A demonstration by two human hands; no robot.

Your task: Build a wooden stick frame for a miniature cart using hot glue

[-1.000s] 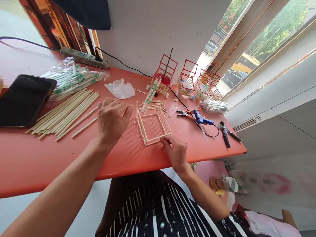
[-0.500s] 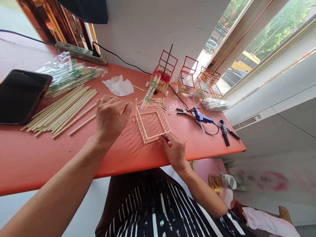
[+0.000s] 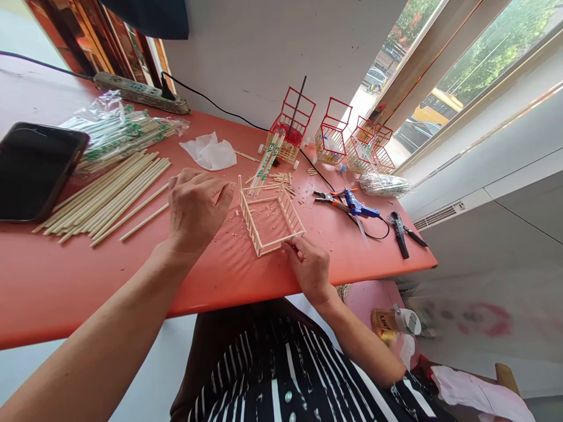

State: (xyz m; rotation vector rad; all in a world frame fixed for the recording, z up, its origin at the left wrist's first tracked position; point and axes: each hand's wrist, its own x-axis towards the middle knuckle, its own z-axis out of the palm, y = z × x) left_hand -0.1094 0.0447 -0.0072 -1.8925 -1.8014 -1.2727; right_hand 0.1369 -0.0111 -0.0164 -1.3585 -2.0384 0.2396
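A small open frame of pale wooden sticks (image 3: 271, 241) rests on the red table (image 3: 211, 269). My right hand (image 3: 309, 264) pinches its near right corner between thumb and fingers. Left of the frame, my left hand (image 3: 200, 205) is held with curled fingers and the thumb towards the right; its fingertips are hidden, so what it holds, if anything, cannot be made out. Loose pale sticks (image 3: 109, 196) lie to the left of that hand. Behind the frame stand wrapped sticks (image 3: 268, 161), with short stick pieces (image 3: 281, 177) beside them.
Red-topped stick baskets (image 3: 332, 135) stand along the wall. A blue glue gun (image 3: 358, 206), pliers (image 3: 328, 199) and black cutters (image 3: 400, 234) lie at the right. White tissue (image 3: 209, 152), a phone (image 3: 37, 170) and a power strip (image 3: 141, 92) are at the back left.
The camera view has shifted very slightly. My hands and the stick frame have hardly moved; my right hand still pinches the same corner.
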